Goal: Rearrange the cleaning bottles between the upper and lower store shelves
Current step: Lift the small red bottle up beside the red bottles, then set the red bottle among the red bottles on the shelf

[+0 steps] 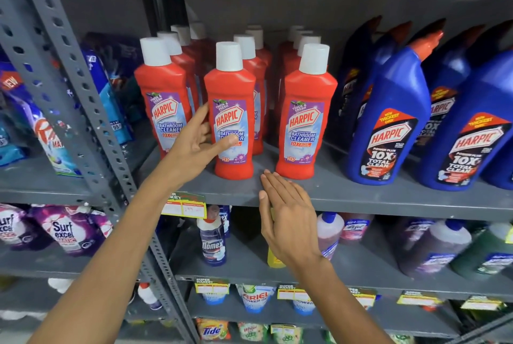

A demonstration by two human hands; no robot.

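two hands: left hand [194, 146] spread, thumb touching middle red bottle [232, 113] (upper shelf [361, 196]); right hand [288, 218] flat, empty.

Upright red bottles [232, 110], upper shelf [361, 191]

Shelf materials
Matt grey painted metal shelf [361, 191]; glossy red plastic Harpic bottles [233, 88], smooth white caps [229, 56], paper price tag [184, 206].

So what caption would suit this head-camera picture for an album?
Left hand open around the middle red Harpic bottle on the upper shelf; right hand open, empty.
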